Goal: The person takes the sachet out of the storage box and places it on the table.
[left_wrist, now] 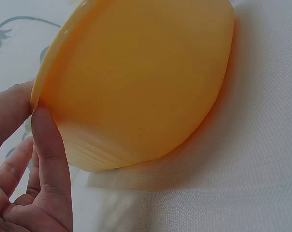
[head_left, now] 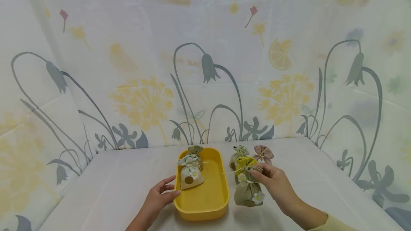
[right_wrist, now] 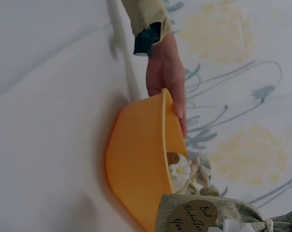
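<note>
My left hand [head_left: 156,198] pinches the left rim of a yellow plastic bin [head_left: 201,216], with thumb and finger on either side of the edge in the left wrist view. My right hand [head_left: 280,185] holds an olive drawstring pouch [head_left: 246,194] by its gathered neck, in the air to the right of the bin. White flowers decorate this pouch, and a round brown tag [right_wrist: 197,216] shows on it in the right wrist view. Inside the bin stand a pale blue-and-cream pouch [head_left: 192,178] and, behind it, a grey-olive pouch [head_left: 196,149].
Behind the held pouch, on the white-covered table [head_left: 128,163], stand a yellow-topped pouch [head_left: 245,161], a pale green pouch [head_left: 240,150] and a pinkish pouch [head_left: 264,152], partly hidden. A flower-printed curtain [head_left: 205,20] rises behind the table.
</note>
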Motion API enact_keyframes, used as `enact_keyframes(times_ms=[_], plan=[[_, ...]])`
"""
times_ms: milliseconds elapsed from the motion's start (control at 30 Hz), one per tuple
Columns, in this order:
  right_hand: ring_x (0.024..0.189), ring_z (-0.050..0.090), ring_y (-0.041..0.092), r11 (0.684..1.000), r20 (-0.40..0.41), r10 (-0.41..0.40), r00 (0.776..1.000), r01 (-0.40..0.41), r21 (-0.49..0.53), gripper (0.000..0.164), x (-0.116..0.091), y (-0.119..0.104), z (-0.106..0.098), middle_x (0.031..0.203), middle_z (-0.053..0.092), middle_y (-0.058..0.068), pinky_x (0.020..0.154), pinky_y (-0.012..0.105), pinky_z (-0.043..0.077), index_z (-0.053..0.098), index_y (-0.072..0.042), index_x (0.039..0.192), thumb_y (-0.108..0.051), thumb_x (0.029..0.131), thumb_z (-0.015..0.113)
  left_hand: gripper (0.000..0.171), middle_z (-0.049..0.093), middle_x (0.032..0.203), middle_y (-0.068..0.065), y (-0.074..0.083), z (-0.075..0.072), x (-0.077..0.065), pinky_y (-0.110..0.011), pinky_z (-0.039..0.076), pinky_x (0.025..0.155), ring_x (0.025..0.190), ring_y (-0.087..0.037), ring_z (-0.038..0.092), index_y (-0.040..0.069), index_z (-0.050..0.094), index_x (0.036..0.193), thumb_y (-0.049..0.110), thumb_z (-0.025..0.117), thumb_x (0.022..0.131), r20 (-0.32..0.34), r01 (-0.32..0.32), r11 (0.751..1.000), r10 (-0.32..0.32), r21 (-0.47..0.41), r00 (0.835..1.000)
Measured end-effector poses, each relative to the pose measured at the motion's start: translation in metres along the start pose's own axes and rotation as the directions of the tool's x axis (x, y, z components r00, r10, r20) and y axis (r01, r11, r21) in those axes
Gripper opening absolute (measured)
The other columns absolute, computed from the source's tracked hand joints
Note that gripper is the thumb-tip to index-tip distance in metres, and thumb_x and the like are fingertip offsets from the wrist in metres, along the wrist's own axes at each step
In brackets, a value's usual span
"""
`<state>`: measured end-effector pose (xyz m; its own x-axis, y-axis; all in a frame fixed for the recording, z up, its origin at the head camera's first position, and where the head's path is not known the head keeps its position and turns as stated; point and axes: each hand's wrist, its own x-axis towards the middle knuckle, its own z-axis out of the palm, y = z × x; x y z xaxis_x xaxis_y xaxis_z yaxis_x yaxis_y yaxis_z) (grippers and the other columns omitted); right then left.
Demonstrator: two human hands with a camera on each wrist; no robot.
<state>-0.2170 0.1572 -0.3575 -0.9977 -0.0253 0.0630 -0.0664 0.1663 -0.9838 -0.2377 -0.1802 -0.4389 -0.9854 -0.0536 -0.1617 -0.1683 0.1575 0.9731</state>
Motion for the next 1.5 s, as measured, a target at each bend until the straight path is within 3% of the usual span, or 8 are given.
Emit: enact_keyframes(times_ms=[267, 600, 1000, 1200, 1500], plan=[[0.086, 0.055, 0.009, 0.997, -0.069, 0.026, 0.997, -0.031, -0.071, 0.035, 0.007, 0.014, -0.024, 0.094, 0.061, 0.002, 0.076, 0.023, 0.047, 0.056, 0.007, 0.115, -0.02, 0.093, 0.059, 0.07, 0.056, 0.107, -0.014, 0.0, 0.0, 0.0, -0.035, 0.054, 0.077, 0.085, -0.018, 0.059, 0.001, 0.044, 0.136, 0.021, 0.077, 0.078, 0.001, 0.005, 1.0, -0.004, -0.008, 1.0], [0.086, 0.05, 0.007, 0.991, -0.13, 0.003, 0.991, -0.021, -0.134, 0.041, 0.025, 0.029, -0.045, 0.095, 0.057, 0.001, 0.075, 0.023, 0.046, 0.052, 0.008, 0.119, -0.025, 0.097, 0.052, 0.071, 0.055, 0.108, -0.015, 0.001, 0.001, 0.0, -0.034, 0.054, 0.076, 0.085, -0.018, 0.059, 0.001, 0.044, 0.136, 0.022, 0.077, 0.077, 0.002, 0.01, 1.0, -0.01, -0.003, 1.0], [0.091, 0.049, 0.007, 0.983, -0.192, -0.012, 0.981, -0.024, -0.182, 0.037, 0.051, 0.047, -0.047, 0.109, 0.058, 0.011, 0.078, 0.027, 0.045, 0.053, 0.008, 0.119, -0.021, 0.097, 0.052, 0.071, 0.055, 0.109, -0.016, 0.001, 0.001, 0.0, -0.035, 0.054, 0.077, 0.084, -0.018, 0.059, 0.001, 0.043, 0.136, 0.022, 0.077, 0.078, -0.003, 0.007, 1.0, -0.007, 0.003, 1.0], [0.101, 0.049, 0.018, 0.983, -0.185, -0.003, 0.983, -0.031, -0.181, 0.039, 0.058, 0.059, -0.047, 0.118, 0.054, 0.019, 0.077, 0.024, 0.045, 0.052, 0.008, 0.122, -0.022, 0.097, 0.051, 0.071, 0.055, 0.11, -0.016, 0.002, 0.002, 0.0, -0.035, 0.054, 0.077, 0.084, -0.018, 0.059, 0.001, 0.044, 0.136, 0.022, 0.077, 0.077, -0.001, 0.007, 1.0, -0.007, 0.007, 1.0], [0.11, 0.049, 0.033, 0.972, -0.147, 0.016, 0.989, -0.05, -0.23, 0.062, 0.054, 0.068, -0.06, 0.119, 0.055, 0.021, 0.091, 0.046, 0.043, 0.048, 0.009, 0.128, -0.04, 0.091, 0.058, 0.071, 0.055, 0.11, -0.017, 0.001, 0.001, 0.0, -0.035, 0.054, 0.077, 0.085, -0.018, 0.059, 0.001, 0.044, 0.136, 0.023, 0.077, 0.078, -0.006, 0.007, 1.0, -0.007, 0.007, 1.0]])
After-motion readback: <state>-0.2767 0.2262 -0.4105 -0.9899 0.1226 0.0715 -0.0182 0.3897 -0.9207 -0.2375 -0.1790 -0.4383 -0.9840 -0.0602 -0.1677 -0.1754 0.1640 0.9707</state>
